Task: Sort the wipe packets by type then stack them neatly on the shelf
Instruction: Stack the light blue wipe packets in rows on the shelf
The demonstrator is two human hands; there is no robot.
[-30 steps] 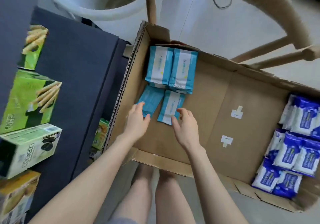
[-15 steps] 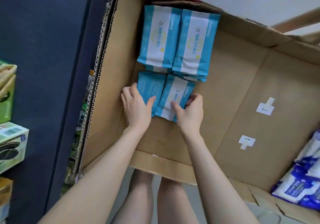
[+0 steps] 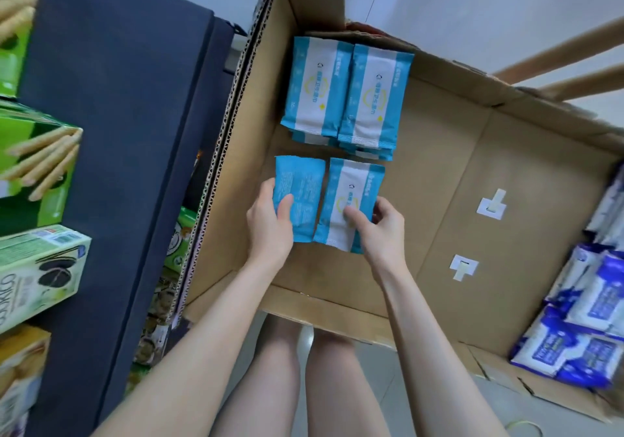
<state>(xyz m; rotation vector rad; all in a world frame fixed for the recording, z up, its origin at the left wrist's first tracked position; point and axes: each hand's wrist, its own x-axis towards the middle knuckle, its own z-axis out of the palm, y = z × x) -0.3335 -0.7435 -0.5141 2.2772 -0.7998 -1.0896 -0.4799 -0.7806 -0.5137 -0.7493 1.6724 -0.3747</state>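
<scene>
Cardboard box [image 3: 439,166] is seen from above with its top open; both hands are inside its left end. Dark shelf unit [image 3: 118,132] is stood just outside the box wall on the left hand's side. Green snack boxes [image 3: 37,173] and a cookie box [image 3: 37,268] are set on it.

Dark blue wipe packets [image 3: 591,318] are heaped at the other end of the box, well apart from the right hand. Two stacks of light blue packets [image 3: 317,89] are placed side by side just beyond both grips, touching each other.

Left packet [image 3: 300,186], plain back up, is pinched by the left hand [image 3: 270,224], with the thumb laid on top and the fingers at its left edge. Right packet [image 3: 351,193], printed face up, is gripped by the right hand [image 3: 381,227], with the thumb pressed on the white band and the fingers curled round its right edge.

Both held packets are kept side by side, nearly touching. Whether they are resting on the box floor or held just over it cannot be told. Two white tape patches [image 3: 491,205] are stuck on the floor to the right of the right hand.
</scene>
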